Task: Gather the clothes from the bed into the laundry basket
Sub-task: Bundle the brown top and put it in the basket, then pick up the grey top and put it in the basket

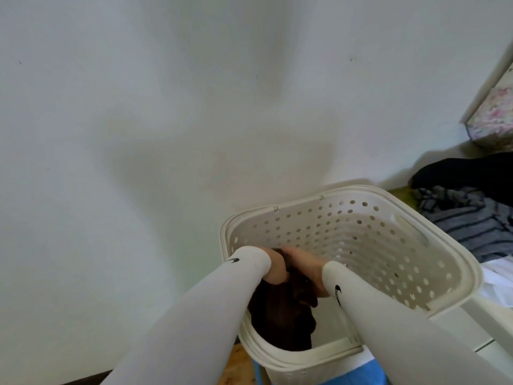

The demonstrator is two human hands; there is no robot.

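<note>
A cream perforated laundry basket [388, 240] stands low in the middle, right against the wall. Both my hands are inside its near left part. My left hand [276, 269] and my right hand [308, 273] are closed on a dark brown garment [283, 315] that hangs down into the basket. Long white sleeves cover both forearms. On the bed at the right lie a striped grey garment [472, 226], a black garment [466, 170] and something white [497, 279].
A plain white wall [166, 120] fills most of the view. A floral pillow [494, 118] leans at the far right. The cream bed frame [477, 320] runs beside the basket. Something blue [358, 376] and wooden floor [236, 365] show below the basket.
</note>
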